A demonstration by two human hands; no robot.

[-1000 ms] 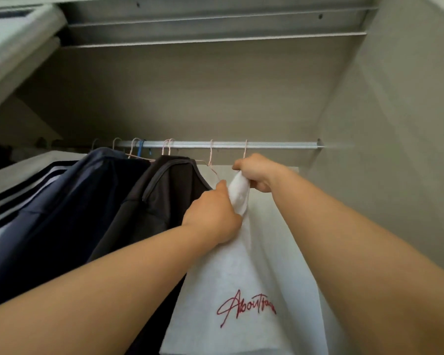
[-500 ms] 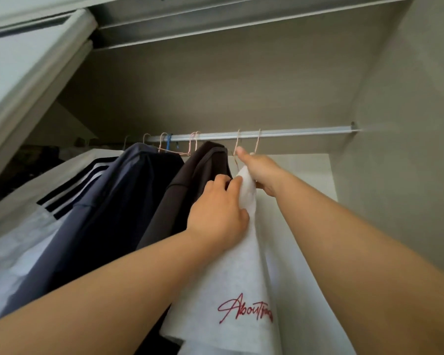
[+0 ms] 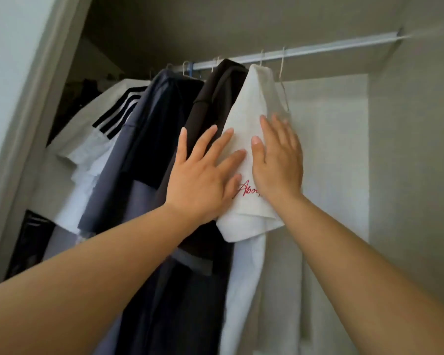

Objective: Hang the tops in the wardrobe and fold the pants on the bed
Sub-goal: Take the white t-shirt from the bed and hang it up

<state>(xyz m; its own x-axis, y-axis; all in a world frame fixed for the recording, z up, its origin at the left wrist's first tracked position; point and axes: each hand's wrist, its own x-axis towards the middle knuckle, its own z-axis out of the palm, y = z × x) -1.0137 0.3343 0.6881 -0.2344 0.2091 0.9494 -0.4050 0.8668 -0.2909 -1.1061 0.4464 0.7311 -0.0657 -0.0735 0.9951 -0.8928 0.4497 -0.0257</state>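
Your left hand (image 3: 203, 180) and right hand (image 3: 277, 165) lie flat on the sleeve of the white top (image 3: 246, 103), fingers straight and slightly spread, pinching nothing, as it hangs from the wardrobe rail (image 3: 318, 48) at the right edge of the row, touching the dark brown top (image 3: 215, 98). With a navy top (image 3: 159, 124) and a striped white top (image 3: 100, 124) also hanging toward the rail's left end, this stage looks nearly finished. Neither pants nor bed is in view, so the folding, by all appearances, remains ahead.
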